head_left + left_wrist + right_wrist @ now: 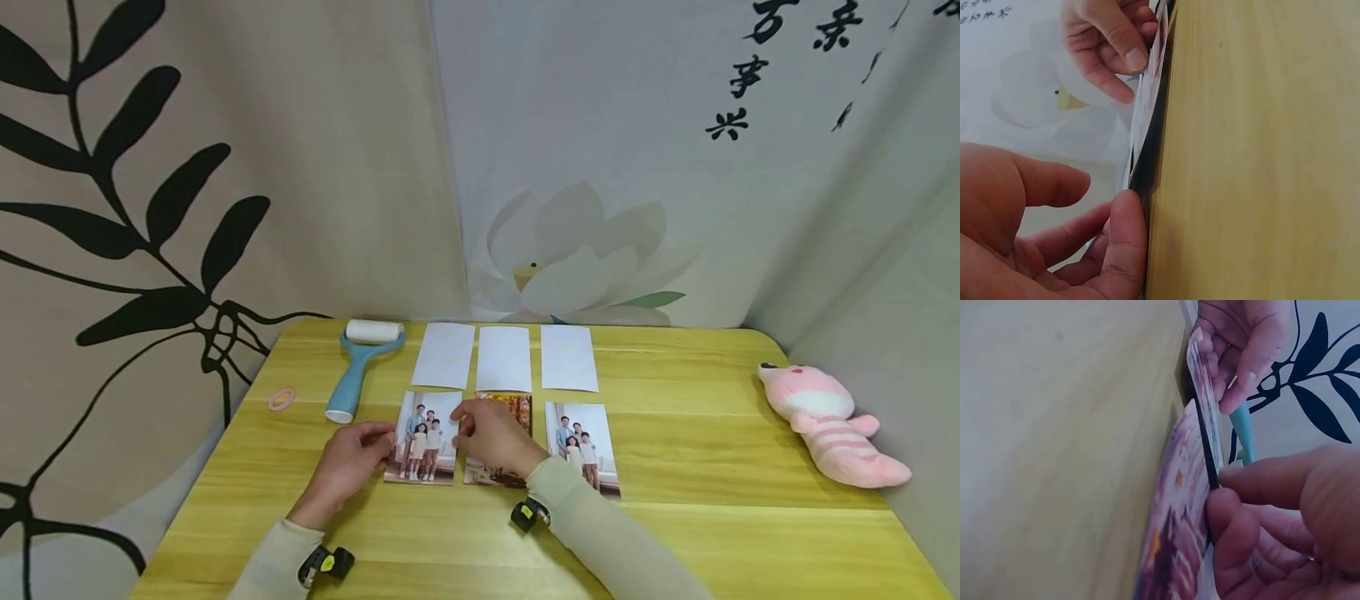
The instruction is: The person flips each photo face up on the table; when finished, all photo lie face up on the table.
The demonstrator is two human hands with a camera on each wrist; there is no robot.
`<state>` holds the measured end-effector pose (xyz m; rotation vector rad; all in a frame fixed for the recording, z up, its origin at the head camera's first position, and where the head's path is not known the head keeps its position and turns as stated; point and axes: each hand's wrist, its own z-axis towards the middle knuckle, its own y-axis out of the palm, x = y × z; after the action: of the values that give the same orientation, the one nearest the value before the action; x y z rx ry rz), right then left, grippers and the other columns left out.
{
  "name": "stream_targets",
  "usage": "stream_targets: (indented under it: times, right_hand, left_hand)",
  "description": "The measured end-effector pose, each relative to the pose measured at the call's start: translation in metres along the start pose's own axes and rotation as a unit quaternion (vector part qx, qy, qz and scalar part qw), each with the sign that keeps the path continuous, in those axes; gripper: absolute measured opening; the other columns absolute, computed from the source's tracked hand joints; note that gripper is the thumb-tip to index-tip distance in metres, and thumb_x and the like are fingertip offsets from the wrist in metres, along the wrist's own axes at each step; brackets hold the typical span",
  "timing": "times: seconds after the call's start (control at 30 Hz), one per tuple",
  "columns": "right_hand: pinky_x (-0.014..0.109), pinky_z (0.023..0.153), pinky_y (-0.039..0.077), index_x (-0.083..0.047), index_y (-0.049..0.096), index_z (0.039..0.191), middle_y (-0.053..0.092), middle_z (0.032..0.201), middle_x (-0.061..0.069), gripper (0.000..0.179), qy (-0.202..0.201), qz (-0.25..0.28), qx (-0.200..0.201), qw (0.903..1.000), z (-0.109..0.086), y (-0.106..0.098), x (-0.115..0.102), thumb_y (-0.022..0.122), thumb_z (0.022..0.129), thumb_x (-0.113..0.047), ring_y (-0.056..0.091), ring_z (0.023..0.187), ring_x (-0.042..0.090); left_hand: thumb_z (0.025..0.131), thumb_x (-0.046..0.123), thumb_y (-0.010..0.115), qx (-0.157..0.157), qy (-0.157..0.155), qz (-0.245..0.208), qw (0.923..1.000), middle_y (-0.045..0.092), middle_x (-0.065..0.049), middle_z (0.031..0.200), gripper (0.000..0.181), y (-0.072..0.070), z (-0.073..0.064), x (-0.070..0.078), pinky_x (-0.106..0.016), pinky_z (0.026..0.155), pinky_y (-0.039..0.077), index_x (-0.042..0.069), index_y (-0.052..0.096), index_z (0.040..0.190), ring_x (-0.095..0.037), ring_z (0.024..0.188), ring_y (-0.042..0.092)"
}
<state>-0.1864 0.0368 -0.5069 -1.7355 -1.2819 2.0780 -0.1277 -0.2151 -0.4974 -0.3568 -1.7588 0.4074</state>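
A family photo (pixel 427 439) lies between the two hands, its edge slightly raised off the wood in the left wrist view. My right hand (pixel 491 433) pinches its right edge between thumb and finger; a dark line of that edge runs to the fingertips (pixel 1222 497). At the left edge, my left hand (pixel 354 460) touches the photo with a fingertip (pixel 1125 209), its thumb held apart. An autumn-coloured photo (pixel 519 408) lies partly hidden under the right hand. Farther right, a similar family photo (pixel 581 437) is partly covered by the right sleeve.
Three white cards (pixel 442 356) (pixel 504 358) (pixel 570 358) lie in a row behind the photos. A blue-handled lint roller (pixel 351 387) and a pink ring (pixel 281 400) are at the left. A pink plush toy (pixel 832 425) rests at the table's (pixel 697 450) right edge.
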Motion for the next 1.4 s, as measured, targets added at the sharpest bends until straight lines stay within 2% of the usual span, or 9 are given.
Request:
stream_targets:
  times: [0.17,0.33,0.5,0.63,0.77,0.9,1.0,1.2,1.4]
  right_hand:
    - [0.025,0.067,0.054,-0.007,0.072,0.123,0.069,0.084,-0.009,0.029,0.005,0.004,-0.006,1.0000,-0.002,-0.002,-0.003,0.079,0.096,-0.016,0.062,0.068,0.005]
    - [0.025,0.066,0.053,-0.008,0.072,0.124,0.069,0.086,-0.009,0.029,0.002,0.003,-0.004,1.0000,-0.008,-0.006,-0.007,0.076,0.099,-0.021,0.062,0.068,0.006]
    - [0.026,0.067,0.054,-0.008,0.071,0.126,0.070,0.089,-0.010,0.031,-0.015,0.008,0.002,0.9999,-0.013,-0.015,-0.006,0.073,0.101,-0.028,0.063,0.070,0.005]
    - [0.028,0.073,0.056,-0.008,0.072,0.124,0.071,0.092,-0.008,0.028,-0.031,0.012,0.022,0.9992,-0.017,-0.026,0.001,0.071,0.102,-0.026,0.064,0.075,0.004]
    - [0.028,0.077,0.058,-0.009,0.074,0.124,0.074,0.097,-0.007,0.025,-0.042,0.016,0.035,0.9984,-0.021,-0.036,0.012,0.069,0.103,-0.024,0.066,0.079,0.003]
    - [0.029,0.069,0.056,-0.011,0.074,0.127,0.075,0.096,-0.006,0.027,-0.041,0.028,0.038,0.9981,-0.027,-0.047,0.018,0.068,0.104,-0.025,0.066,0.075,0.006]
    - [0.029,0.066,0.054,-0.012,0.074,0.127,0.074,0.094,-0.006,0.027,-0.031,0.026,0.050,0.9979,-0.033,-0.055,0.023,0.069,0.103,-0.025,0.065,0.074,0.008]
    - [0.029,0.070,0.053,-0.013,0.074,0.123,0.073,0.095,-0.008,0.024,-0.002,0.019,0.079,0.9967,-0.041,-0.068,0.040,0.071,0.103,-0.026,0.064,0.078,0.008]
    - [0.032,0.072,0.054,-0.011,0.074,0.122,0.072,0.094,-0.005,0.024,0.009,0.005,0.106,0.9943,-0.043,-0.087,0.052,0.072,0.102,-0.023,0.064,0.079,0.010]
  left_hand:
    - [0.106,0.018,0.064,0.003,0.003,0.027,0.9996,0.073,-0.017,0.115,0.035,-0.001,-0.002,0.004,-0.031,0.074,0.061,-0.004,0.069,0.132,-0.018,0.089,0.071]
    - [0.105,0.024,0.066,0.020,0.017,0.054,0.9982,0.073,-0.014,0.115,0.035,-0.001,-0.002,0.007,-0.030,0.074,0.055,0.001,0.070,0.131,-0.018,0.087,0.067]
    - [0.105,0.023,0.067,0.042,0.037,0.061,0.9966,0.074,-0.012,0.116,0.031,0.004,0.001,0.011,-0.030,0.080,0.054,0.004,0.071,0.128,-0.020,0.097,0.069]
    - [0.104,0.021,0.067,0.033,0.061,0.044,0.9966,0.074,-0.012,0.116,0.028,0.012,0.007,0.020,-0.031,0.081,0.056,0.005,0.072,0.127,-0.022,0.101,0.069]
    - [0.105,0.020,0.066,0.018,0.081,0.031,0.9961,0.074,-0.010,0.114,0.026,0.022,0.013,0.033,-0.031,0.081,0.057,0.006,0.073,0.125,-0.021,0.100,0.069]
    - [0.104,0.020,0.068,0.016,0.091,0.032,0.9952,0.074,-0.008,0.111,0.026,0.035,0.019,0.044,-0.030,0.080,0.056,0.006,0.072,0.125,-0.019,0.098,0.070]
    - [0.103,0.021,0.070,0.010,0.095,0.018,0.9952,0.074,-0.008,0.110,0.027,0.047,0.025,0.050,-0.032,0.078,0.057,0.006,0.072,0.125,-0.021,0.097,0.070]
    - [0.100,0.020,0.072,-0.008,0.103,0.000,0.9947,0.073,-0.007,0.111,0.027,0.074,0.037,0.064,-0.040,0.085,0.059,0.007,0.072,0.123,-0.024,0.102,0.070]
    - [0.098,0.016,0.075,-0.023,0.117,-0.032,0.9924,0.072,-0.009,0.111,0.029,0.096,0.048,0.078,-0.038,0.079,0.058,0.005,0.072,0.124,-0.024,0.098,0.070]
